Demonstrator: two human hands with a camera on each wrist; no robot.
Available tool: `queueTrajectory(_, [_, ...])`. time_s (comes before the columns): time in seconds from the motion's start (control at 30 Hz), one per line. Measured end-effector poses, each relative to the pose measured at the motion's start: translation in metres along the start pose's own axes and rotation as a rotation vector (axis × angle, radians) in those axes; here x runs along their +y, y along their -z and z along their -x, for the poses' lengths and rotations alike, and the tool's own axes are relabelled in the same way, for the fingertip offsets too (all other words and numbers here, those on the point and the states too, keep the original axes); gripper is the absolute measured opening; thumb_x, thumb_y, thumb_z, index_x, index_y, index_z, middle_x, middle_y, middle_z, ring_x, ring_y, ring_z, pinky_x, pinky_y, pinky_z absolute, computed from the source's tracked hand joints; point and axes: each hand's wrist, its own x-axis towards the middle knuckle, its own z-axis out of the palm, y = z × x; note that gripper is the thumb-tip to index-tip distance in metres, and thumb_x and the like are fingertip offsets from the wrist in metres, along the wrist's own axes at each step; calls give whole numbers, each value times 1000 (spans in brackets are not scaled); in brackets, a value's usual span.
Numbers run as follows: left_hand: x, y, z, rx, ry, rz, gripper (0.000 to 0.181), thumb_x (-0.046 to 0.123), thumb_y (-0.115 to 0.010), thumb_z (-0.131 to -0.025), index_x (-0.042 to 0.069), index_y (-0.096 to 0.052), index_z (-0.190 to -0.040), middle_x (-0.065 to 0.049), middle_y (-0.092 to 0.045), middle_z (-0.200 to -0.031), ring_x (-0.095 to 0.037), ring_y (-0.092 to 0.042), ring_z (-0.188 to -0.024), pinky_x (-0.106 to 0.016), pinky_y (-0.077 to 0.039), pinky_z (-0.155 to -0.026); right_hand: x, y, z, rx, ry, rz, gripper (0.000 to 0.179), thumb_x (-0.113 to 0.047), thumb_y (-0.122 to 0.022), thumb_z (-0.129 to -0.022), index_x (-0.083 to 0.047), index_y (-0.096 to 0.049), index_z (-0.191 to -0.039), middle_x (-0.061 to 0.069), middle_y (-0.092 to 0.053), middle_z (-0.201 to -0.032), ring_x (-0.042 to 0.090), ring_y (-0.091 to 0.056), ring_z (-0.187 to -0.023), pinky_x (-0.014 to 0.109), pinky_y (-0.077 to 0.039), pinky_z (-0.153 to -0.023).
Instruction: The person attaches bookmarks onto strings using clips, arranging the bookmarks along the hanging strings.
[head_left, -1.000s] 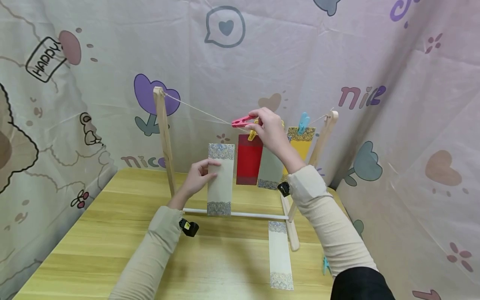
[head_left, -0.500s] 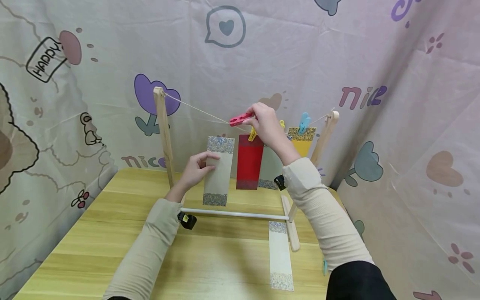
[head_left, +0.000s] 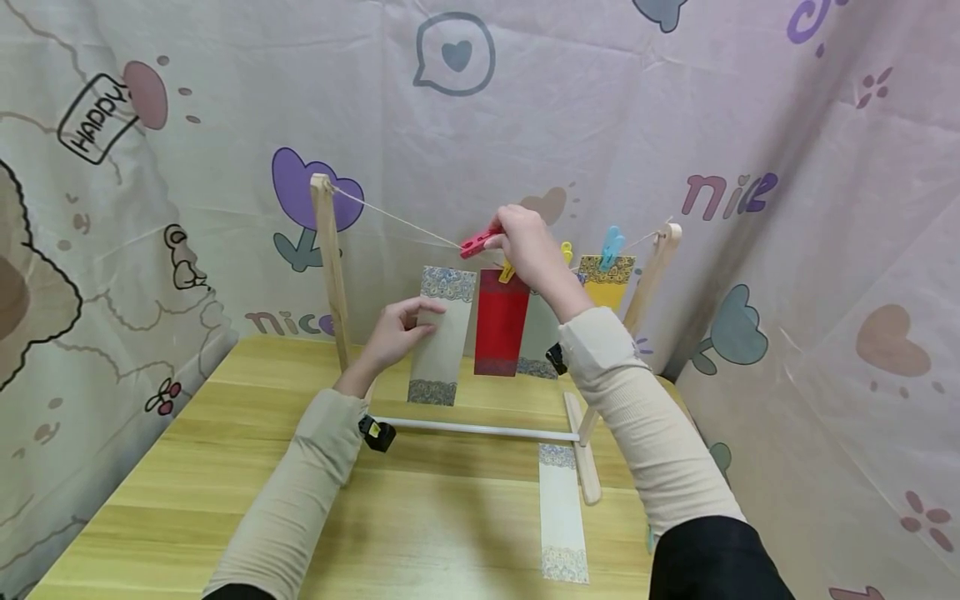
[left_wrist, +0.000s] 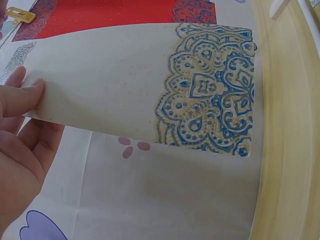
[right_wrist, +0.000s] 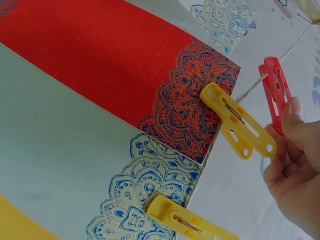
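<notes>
My left hand [head_left: 396, 335] pinches a cream paper card [head_left: 441, 354] by its left edge, thumb on one face. Lacy blue bands [left_wrist: 212, 92] decorate the card's ends, and it hangs slightly tilted below the string [head_left: 397, 218]. My right hand [head_left: 531, 243] pinches a red clothespin [right_wrist: 276, 92] whose tip is at the string, above and right of the card's top edge; card and clothespin are apart. Close by, a yellow clothespin [right_wrist: 235, 117] fastens a red card [head_left: 501, 329] to the string. A pale green card [right_wrist: 65, 115] hangs behind it from another yellow clothespin [right_wrist: 180, 217].
Wooden posts [head_left: 330, 275] hold the string at both sides, joined low by a white rod [head_left: 480, 429]. A yellow card [head_left: 606, 287] hangs from a blue clothespin [head_left: 611, 247]. On the table [head_left: 172, 467] lies another cream card [head_left: 562, 517]; my right sleeve partly covers a blue clothespin [head_left: 650, 538].
My left hand has raised the cream card closer to the string, its lower end now tilted left. The red clothespin has turned and shifted slightly; my right hand still holds it.
</notes>
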Motion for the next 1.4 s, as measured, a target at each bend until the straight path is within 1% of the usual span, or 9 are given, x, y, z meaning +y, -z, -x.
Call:
queueTrajectory(0.17, [17,1,0,-14,-12,-8,23,-19,-51,-80,-12,-57,-101,-27,-55,-110,-29,-54,-73,-25,-47,-63,-1,-2,-2,-27,8,17,14,-13,-59,-85,-1,-58,-93,9,-55,-90,20,-50,-82,27,-45,-73])
queueTrajectory(0.47, [3,5,-12,-8,-36,-62,24,-16,-53,-81,-6,-61,-102,-20,-58,-109,-15,-50,-62,-21,-43,-57,-1,-4,-5,-55,63,24,13,-12,-59,-85,-1,-58,-91,9,-56,-88,19,-50,-82,26,-44,-74])
queueTrajectory(0.6, [4,4,-14,-11,-65,-66,25,-16,-54,-80,-6,-61,-101,-22,-59,-106,-12,-37,-48,-21,-35,-47,-1,-4,-6,-72,81,19,12,-12,-59,-85,-1,-58,-89,7,-56,-86,18,-49,-81,26,-43,-72])
queueTrajectory(0.73, [5,5,-16,-5,-87,-89,25,-17,-54,-78,-6,-62,-99,-21,-60,-104,-9,-29,-44,-21,-30,-44,-1,-4,-7,-69,111,28,12,-13,-60,-84,-2,-58,-87,7,-56,-85,19,-49,-81,27,-42,-71])
queueTrajectory(0.93, [9,6,-22,9,-181,-136,29,-18,-53,-76,1,-65,-95,-13,-63,-98,-9,-25,-42,-21,-25,-40,-1,-6,-8,-58,164,50,11,-11,-58,-86,0,-57,-87,9,-56,-85,21,-50,-83,29,-42,-75])
queueTrajectory(1.03, [12,6,-24,13,-212,-145,30,-18,-53,-76,2,-66,-94,-10,-64,-96,-8,-23,-43,-22,-24,-40,-2,-4,-9,-64,167,56,10,-10,-57,-86,0,-57,-88,10,-56,-86,22,-51,-85,30,-42,-77])
queueTrajectory(1.13, [14,7,-25,11,-197,-175,29,-19,-53,-75,-1,-66,-94,-13,-64,-97,-9,-23,-42,-21,-25,-40,-3,-3,-10,-107,154,74,12,-10,-58,-86,0,-58,-91,10,-56,-89,22,-50,-88,30,-42,-80])
queueTrajectory(1.27, [12,6,-23,2,-143,-197,27,-19,-53,-76,-5,-64,-96,-19,-62,-102,-9,-24,-42,-19,-25,-40,-5,-2,-11,-196,149,105,19,-13,-59,-86,1,-59,-100,11,-56,-95,24,-48,-93,31,-39,-84])
queueTrajectory(1.4, [28,4,-17,7,-132,-181,25,-22,-51,-76,-10,-62,-95,-23,-61,-101,-8,-25,-43,-17,-25,-42,-4,-3,-10,-239,147,121,30,-17,-57,-87,1,-57,-112,12,-55,-104,24,-46,-99,32,-38,-86])
